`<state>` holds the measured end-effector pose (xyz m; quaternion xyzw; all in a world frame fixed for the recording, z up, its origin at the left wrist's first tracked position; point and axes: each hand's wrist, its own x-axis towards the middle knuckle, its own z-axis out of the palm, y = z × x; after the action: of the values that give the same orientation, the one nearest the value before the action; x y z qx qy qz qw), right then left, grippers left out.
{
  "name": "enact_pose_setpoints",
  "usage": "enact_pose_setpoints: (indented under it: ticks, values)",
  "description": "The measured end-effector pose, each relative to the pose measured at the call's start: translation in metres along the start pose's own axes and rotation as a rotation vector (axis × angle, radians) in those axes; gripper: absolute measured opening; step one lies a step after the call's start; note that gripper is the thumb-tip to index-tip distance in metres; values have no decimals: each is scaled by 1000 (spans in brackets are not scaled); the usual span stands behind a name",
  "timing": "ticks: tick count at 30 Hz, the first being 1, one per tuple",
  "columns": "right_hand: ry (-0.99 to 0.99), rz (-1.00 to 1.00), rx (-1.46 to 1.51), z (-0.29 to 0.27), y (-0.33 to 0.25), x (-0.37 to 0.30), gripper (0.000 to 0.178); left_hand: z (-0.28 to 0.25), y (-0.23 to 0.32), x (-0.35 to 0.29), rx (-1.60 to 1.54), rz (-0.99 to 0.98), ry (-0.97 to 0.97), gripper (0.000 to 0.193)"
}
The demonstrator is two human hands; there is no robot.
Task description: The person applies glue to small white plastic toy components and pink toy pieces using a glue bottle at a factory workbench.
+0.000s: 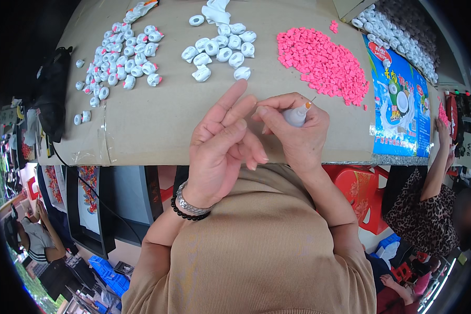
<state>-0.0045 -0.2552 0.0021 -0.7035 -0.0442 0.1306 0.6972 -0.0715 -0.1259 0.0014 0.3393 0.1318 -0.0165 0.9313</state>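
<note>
My left hand (217, 144) is raised palm up over the near edge of the table, its index finger stretched out and the lower fingers loosely bent. Nothing shows in it. In my right hand (306, 138) is a small white glue bottle (296, 116) with an orange tip and a thin needle pointing up and right. The right thumb and index finger come together beside the left fingertips; whether something tiny is between them is hidden. Beyond my hands lie small white rounded pieces (224, 54). A heap of small pink pieces (324, 63) lies to the right.
At the left, several white pieces with pink bits (129, 67) stand in a group on the brown-covered table (162, 120). A blue printed sheet (400, 99) covers the right end. Dark trays (91, 209) sit below left, a red stool (358, 193) below right. Another person's arm (439, 162) reaches in at the right.
</note>
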Motion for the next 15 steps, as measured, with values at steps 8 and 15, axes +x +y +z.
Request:
enact_pose_setpoints:
  ticks: [8, 15]
  values:
    - [7, 16, 38, 0, -1, 0, 7, -3, -8, 1, 205, 123, -59, 55]
    - [7, 50, 111, 1, -1, 0, 6, -3, -14, 0, 421, 225, -56, 54]
